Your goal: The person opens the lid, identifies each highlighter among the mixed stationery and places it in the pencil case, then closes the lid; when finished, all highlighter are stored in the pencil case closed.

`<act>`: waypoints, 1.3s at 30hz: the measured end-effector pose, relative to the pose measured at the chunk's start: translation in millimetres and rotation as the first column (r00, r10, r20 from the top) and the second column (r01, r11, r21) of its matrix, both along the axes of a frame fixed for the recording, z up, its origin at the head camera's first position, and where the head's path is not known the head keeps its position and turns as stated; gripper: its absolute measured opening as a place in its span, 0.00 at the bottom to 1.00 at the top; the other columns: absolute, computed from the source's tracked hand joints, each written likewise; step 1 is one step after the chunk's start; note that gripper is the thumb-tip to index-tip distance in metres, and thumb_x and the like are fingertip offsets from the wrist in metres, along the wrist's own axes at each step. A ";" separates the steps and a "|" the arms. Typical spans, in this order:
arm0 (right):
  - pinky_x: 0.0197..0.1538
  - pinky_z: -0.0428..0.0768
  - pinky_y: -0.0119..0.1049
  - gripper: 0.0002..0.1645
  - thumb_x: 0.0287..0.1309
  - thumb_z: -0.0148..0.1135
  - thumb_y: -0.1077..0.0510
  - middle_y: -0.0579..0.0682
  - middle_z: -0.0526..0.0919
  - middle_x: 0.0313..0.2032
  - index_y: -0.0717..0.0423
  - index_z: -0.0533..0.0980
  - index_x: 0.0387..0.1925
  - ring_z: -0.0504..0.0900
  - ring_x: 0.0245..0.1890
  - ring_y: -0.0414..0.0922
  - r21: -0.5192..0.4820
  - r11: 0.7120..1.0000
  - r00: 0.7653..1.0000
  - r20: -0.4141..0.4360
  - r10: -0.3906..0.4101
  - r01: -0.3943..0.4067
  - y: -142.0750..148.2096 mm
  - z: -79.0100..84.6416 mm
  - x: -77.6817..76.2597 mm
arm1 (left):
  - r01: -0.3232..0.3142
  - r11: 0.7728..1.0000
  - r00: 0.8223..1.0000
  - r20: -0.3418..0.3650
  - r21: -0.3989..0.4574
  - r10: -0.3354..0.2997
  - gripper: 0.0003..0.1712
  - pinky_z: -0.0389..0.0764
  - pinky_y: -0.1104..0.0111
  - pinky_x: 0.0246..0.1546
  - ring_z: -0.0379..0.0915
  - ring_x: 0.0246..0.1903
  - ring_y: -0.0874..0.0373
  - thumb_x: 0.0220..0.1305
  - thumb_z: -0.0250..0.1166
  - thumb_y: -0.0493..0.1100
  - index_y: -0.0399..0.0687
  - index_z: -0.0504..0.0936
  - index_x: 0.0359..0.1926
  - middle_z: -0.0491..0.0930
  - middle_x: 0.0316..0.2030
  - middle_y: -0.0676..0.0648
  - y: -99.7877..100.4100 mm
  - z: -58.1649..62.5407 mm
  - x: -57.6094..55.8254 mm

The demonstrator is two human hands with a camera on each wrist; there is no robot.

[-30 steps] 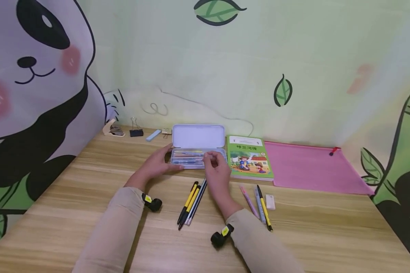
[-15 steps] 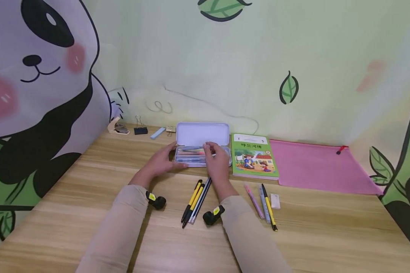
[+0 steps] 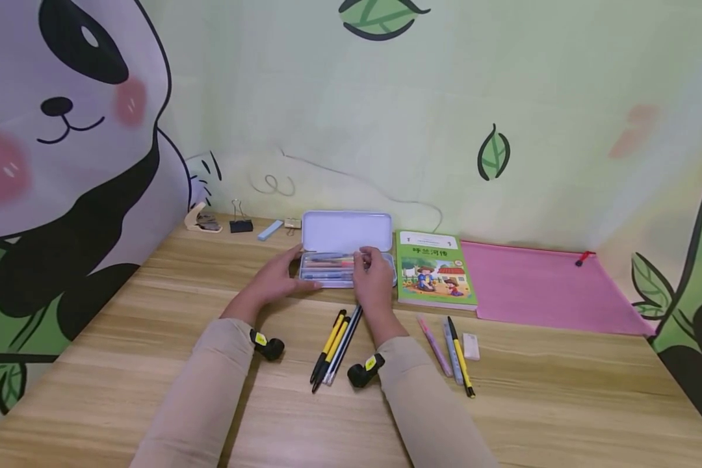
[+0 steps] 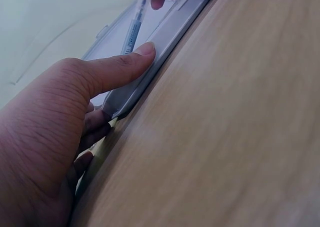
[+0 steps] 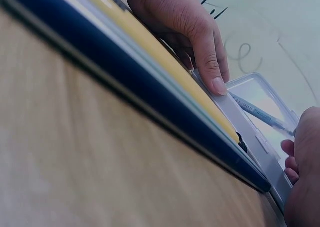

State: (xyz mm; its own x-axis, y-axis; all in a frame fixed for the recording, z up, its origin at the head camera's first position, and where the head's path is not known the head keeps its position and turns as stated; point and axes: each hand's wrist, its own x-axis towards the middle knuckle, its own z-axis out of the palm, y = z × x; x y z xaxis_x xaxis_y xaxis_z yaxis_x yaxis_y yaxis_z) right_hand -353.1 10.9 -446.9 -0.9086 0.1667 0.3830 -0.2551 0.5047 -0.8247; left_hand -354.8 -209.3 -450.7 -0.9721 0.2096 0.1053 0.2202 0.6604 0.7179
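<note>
An open, pale lilac pencil case (image 3: 346, 231) lies at the back of the table, with several pens and pencils in its tray. My left hand (image 3: 272, 279) holds the case's left front corner, thumb along the front rim and fingers at the side. Over the tray's right part, my right hand (image 3: 376, 283) pinches one end of a pen with a blue-grey clear barrel (image 4: 132, 34). This pen (image 5: 260, 114) slants across the tray in the right wrist view. Below the right hand lie yellow-and-black pens (image 3: 330, 350) and dark blue striped pencils (image 3: 345, 341).
A green book (image 3: 435, 268) stands beside the case, then a pink zip pouch (image 3: 538, 283). Loose pens (image 3: 457, 354) and a white eraser (image 3: 470, 346) lie at right. Along the back left are a stapler (image 3: 201, 219), binder clip (image 3: 241, 225) and blue bar (image 3: 270, 229).
My right hand has moved slightly within the tray area, and the pen, raised across the back of the tray half a second ago, is lower now. My left hand stays on the case corner.
</note>
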 end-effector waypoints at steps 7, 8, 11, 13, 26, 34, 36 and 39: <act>0.48 0.83 0.43 0.16 0.70 0.60 0.55 0.57 0.87 0.42 0.60 0.81 0.52 0.84 0.42 0.50 0.070 0.998 1.000 0.013 -0.006 0.005 0.6 0.0 -0.7 | -0.005 1.000 1.000 0.018 -0.003 0.005 0.66 0.54 0.46 0.73 0.54 0.73 0.44 0.47 0.78 0.65 0.56 0.51 0.80 0.62 0.74 0.44 0.6 0.6 0.7; 0.48 0.83 0.43 0.15 0.70 0.60 0.56 0.57 0.87 0.42 0.60 0.81 0.52 0.84 0.42 0.50 0.079 0.997 1.000 0.009 -0.006 0.005 0.7 -0.2 -0.9 | -0.007 1.000 1.000 0.019 -0.003 0.007 0.66 0.54 0.46 0.73 0.54 0.73 0.44 0.47 0.78 0.65 0.56 0.51 0.80 0.62 0.74 0.44 0.7 0.8 0.6; 0.46 0.84 0.42 0.15 0.69 0.61 0.57 0.56 0.87 0.41 0.60 0.82 0.51 0.84 0.41 0.50 0.099 0.995 1.000 -0.008 -0.006 0.006 1.1 -0.5 -1.6 | -0.008 1.000 1.000 0.019 0.000 0.008 0.65 0.54 0.46 0.73 0.54 0.73 0.44 0.47 0.78 0.64 0.56 0.52 0.80 0.62 0.74 0.44 1.3 1.8 0.9; 0.45 0.84 0.42 0.15 0.69 0.61 0.57 0.56 0.87 0.41 0.60 0.82 0.51 0.84 0.40 0.49 0.109 0.994 1.000 -0.012 -0.006 0.007 1.4 -0.5 -2.0 | -0.006 1.000 1.000 0.018 0.003 0.006 0.65 0.53 0.46 0.73 0.54 0.73 0.43 0.48 0.78 0.64 0.56 0.52 0.80 0.62 0.73 0.44 1.8 2.6 1.2; 0.46 0.83 0.41 0.15 0.70 0.59 0.58 0.56 0.85 0.43 0.60 0.81 0.53 0.82 0.41 0.48 0.149 0.989 1.000 -0.004 -0.008 0.009 2.2 2.0 -4.1 | 0.004 1.000 1.000 -0.011 0.009 -0.004 0.64 0.54 0.44 0.72 0.56 0.72 0.43 0.47 0.79 0.63 0.58 0.53 0.80 0.65 0.72 0.45 1.4 6.8 -0.5; 0.47 0.82 0.42 0.14 0.69 0.59 0.56 0.55 0.85 0.43 0.59 0.81 0.50 0.81 0.42 0.49 0.121 0.993 1.000 -0.006 -0.011 0.012 2.0 -1.8 0.2 | 0.016 1.000 1.000 0.000 0.013 -0.016 0.63 0.53 0.45 0.73 0.57 0.72 0.44 0.48 0.79 0.61 0.58 0.54 0.80 0.67 0.71 0.45 1.0 3.6 2.0; 0.47 0.82 0.41 0.15 0.70 0.58 0.55 0.54 0.85 0.43 0.59 0.82 0.50 0.81 0.42 0.48 0.109 0.994 1.000 -0.013 -0.013 0.015 1.8 -2.8 1.0 | 0.012 1.000 1.000 -0.001 0.016 -0.012 0.63 0.52 0.45 0.73 0.56 0.72 0.44 0.48 0.79 0.61 0.57 0.54 0.80 0.66 0.71 0.45 1.2 3.1 2.6; 0.46 0.82 0.41 0.14 0.69 0.58 0.55 0.54 0.85 0.42 0.58 0.82 0.48 0.81 0.41 0.48 0.065 0.998 0.999 -0.037 -0.012 0.014 2.6 -2.6 3.8 | 0.009 1.000 1.000 -0.004 0.019 -0.009 0.63 0.52 0.45 0.73 0.56 0.72 0.44 0.48 0.79 0.61 0.57 0.54 0.80 0.66 0.71 0.45 1.9 2.4 3.3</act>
State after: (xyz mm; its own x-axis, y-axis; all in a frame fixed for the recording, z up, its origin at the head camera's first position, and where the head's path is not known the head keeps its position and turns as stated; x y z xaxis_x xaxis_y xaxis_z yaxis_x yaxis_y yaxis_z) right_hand -349.3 13.4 -449.6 -0.8917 0.1523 0.4263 -0.2773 0.5607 -0.7802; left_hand -351.5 -207.4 -448.3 -0.9698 0.2163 0.1129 0.2286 0.6444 0.7297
